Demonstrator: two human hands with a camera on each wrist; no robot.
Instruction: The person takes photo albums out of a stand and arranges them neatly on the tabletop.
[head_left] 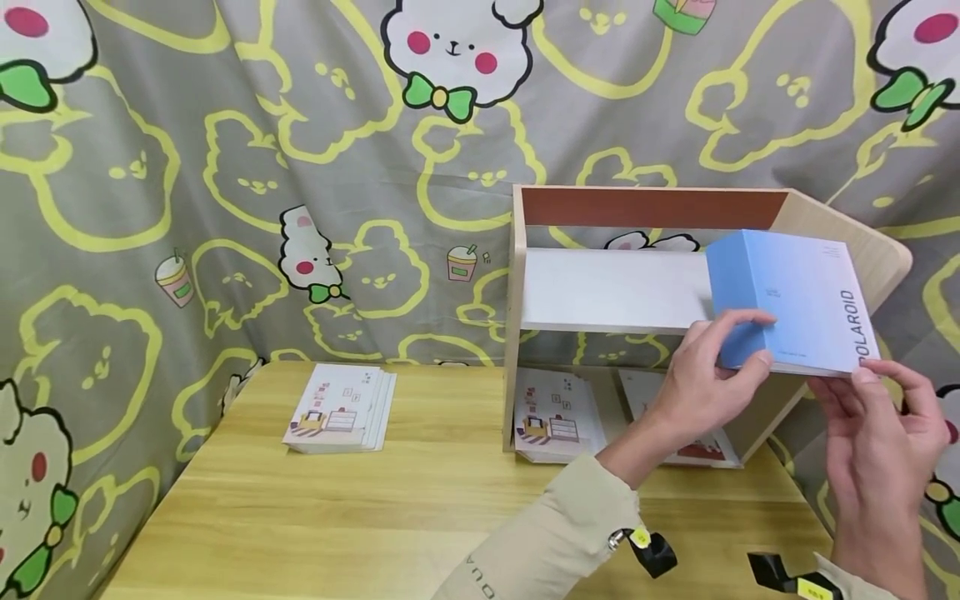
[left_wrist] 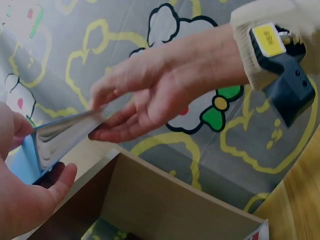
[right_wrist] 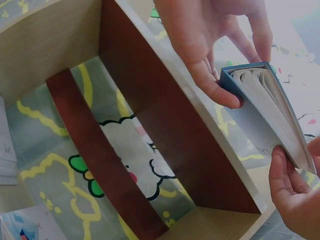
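Note:
A blue photo album (head_left: 806,304) with "POLAROID" on its cover is held up in front of the shelf's right side. My left hand (head_left: 708,375) grips its spine side, thumb and fingers on the lower corner. At the opposite lower corner, my right hand (head_left: 877,425) pinches the edge between thumb and fingers. Seen from the right wrist, the bottom edge of the album (right_wrist: 267,100) faces the camera and shows its curved inner pages. The wooden desk shelf (head_left: 615,287) stands behind both hands, its white upper board partly covered by the album.
A stack of white illustrated booklets (head_left: 337,408) lies on the table (head_left: 315,517) at the left. Another stack (head_left: 555,412) lies in the shelf's lower level. Beside it, more booklets (head_left: 637,387) are partly hidden by my left arm. A patterned curtain (head_left: 450,158) hangs behind.

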